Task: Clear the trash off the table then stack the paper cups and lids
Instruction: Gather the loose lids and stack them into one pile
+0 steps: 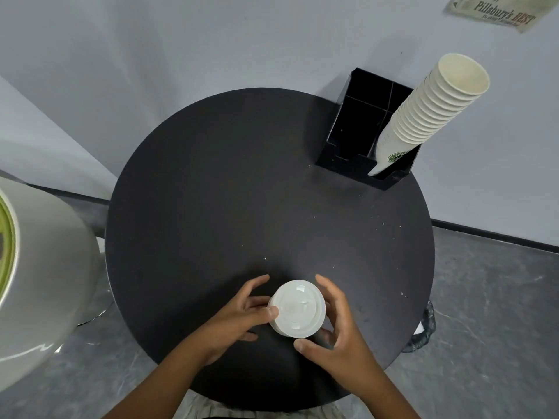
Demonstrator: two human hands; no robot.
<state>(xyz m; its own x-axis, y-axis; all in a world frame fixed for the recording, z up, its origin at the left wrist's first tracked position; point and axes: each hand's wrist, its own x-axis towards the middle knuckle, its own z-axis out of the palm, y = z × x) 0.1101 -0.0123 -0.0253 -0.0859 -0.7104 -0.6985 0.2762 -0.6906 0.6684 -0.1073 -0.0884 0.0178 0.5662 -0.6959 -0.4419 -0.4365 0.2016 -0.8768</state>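
Observation:
A stack of white plastic lids (298, 308) stands on the round black table (242, 182) near its front edge. My left hand (239, 319) holds the stack from the left, thumb on its rim and fingers curled round the side. My right hand (335, 331) cups it from the right, thumb in front and fingers curved behind it. A tall stack of paper cups (423, 113) with a green logo leans out of the black divided organizer (357, 128) at the table's back right.
A large white bin (39, 279) with a green-edged opening stands on the floor to the left. A dark plastic bag (423, 331) hangs by the table's right edge. Small white crumbs dot the tabletop. A grey wall rises behind.

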